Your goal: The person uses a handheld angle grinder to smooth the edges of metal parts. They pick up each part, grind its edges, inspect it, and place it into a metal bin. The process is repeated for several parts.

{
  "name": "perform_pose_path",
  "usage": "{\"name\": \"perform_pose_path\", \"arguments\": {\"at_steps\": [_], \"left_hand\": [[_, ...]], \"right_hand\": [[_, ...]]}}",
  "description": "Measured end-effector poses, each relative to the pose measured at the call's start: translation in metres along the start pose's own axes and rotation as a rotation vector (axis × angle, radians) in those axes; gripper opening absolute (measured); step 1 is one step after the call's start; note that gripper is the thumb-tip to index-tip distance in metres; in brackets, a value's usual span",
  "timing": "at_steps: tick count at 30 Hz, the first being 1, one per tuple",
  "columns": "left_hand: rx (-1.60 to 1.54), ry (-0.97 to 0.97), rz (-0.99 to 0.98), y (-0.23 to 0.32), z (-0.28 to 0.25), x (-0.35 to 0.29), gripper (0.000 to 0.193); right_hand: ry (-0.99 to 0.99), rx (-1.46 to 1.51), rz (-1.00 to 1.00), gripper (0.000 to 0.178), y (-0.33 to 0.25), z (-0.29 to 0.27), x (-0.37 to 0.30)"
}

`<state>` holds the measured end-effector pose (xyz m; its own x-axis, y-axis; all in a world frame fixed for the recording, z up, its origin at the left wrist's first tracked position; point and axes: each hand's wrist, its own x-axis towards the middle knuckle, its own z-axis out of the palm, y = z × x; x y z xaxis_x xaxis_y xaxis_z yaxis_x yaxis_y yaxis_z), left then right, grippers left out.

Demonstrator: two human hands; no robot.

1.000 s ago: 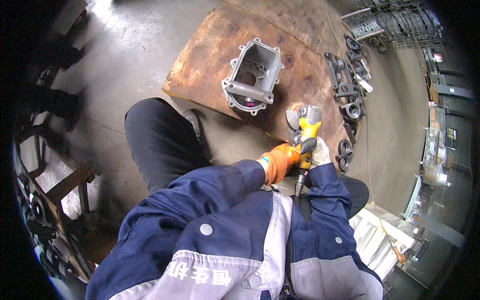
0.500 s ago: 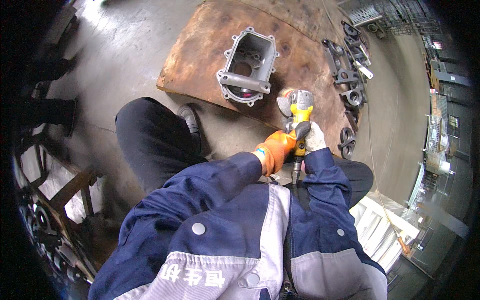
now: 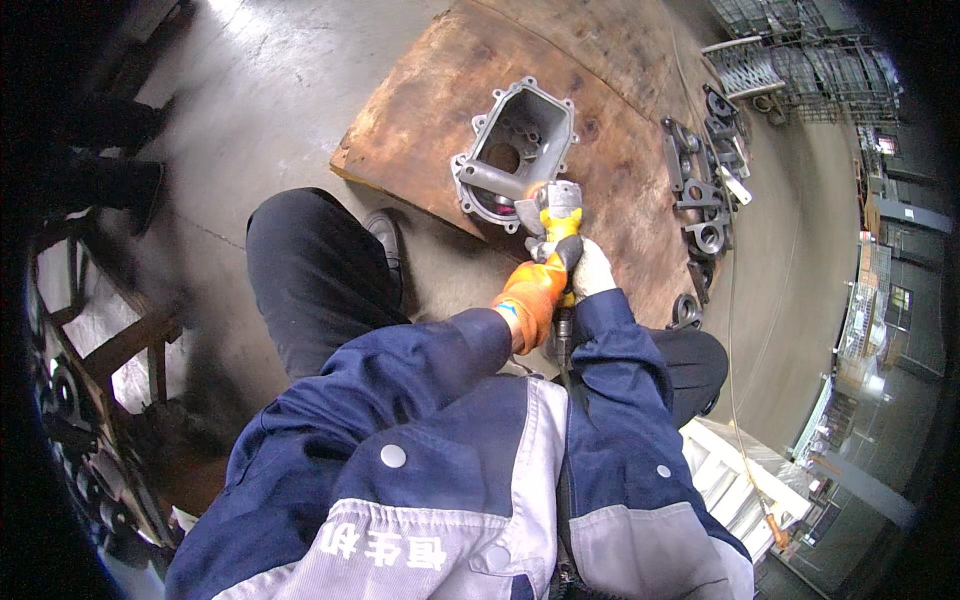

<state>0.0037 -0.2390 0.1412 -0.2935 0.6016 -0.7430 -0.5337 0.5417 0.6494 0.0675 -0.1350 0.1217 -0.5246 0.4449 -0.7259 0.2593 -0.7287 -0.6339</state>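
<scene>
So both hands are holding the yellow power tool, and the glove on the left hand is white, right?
Not quite: the left hand wears an orange glove, not a white one, as the head view shows. The rest is right: that hand and the right hand are both holding the yellow power tool.

Stained brown wooden board (image 3: pixel 430 115) | near edge: open grey metal casing (image 3: pixel 548 122) | right side: dark metal parts (image 3: pixel 700 198)
</scene>
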Motion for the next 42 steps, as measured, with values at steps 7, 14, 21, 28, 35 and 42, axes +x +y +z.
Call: {"name": "perform_pose_path", "arguments": {"at_steps": [7, 14, 21, 28, 35, 42], "left_hand": [[0.201, -0.026, 0.017, 0.01, 0.0, -0.014, 0.072], [0.154, -0.216, 0.18, 0.013, -0.001, -0.025, 0.071], [-0.031, -0.004, -0.082, 0.019, -0.009, -0.022, 0.078], [-0.01, 0.281, -0.041, 0.027, -0.033, -0.028, 0.077], [-0.121, 0.353, -0.025, 0.035, -0.033, -0.039, 0.074], [-0.149, 0.308, -0.042, 0.031, -0.038, -0.031, 0.07]], "right_hand": [[-0.018, 0.002, -0.003, 0.024, 0.014, -0.026, 0.012], [0.088, -0.083, -0.038, 0.027, 0.004, -0.033, -0.016], [-0.08, 0.036, 0.007, 0.024, 0.009, -0.02, 0.018], [-0.409, -0.007, 0.059, 0.025, 0.014, 0.012, 0.05], [-0.347, -0.096, 0.058, 0.025, 0.004, 0.033, 0.036], [-0.305, -0.185, 0.037, 0.032, 0.002, 0.041, 0.042]]}}
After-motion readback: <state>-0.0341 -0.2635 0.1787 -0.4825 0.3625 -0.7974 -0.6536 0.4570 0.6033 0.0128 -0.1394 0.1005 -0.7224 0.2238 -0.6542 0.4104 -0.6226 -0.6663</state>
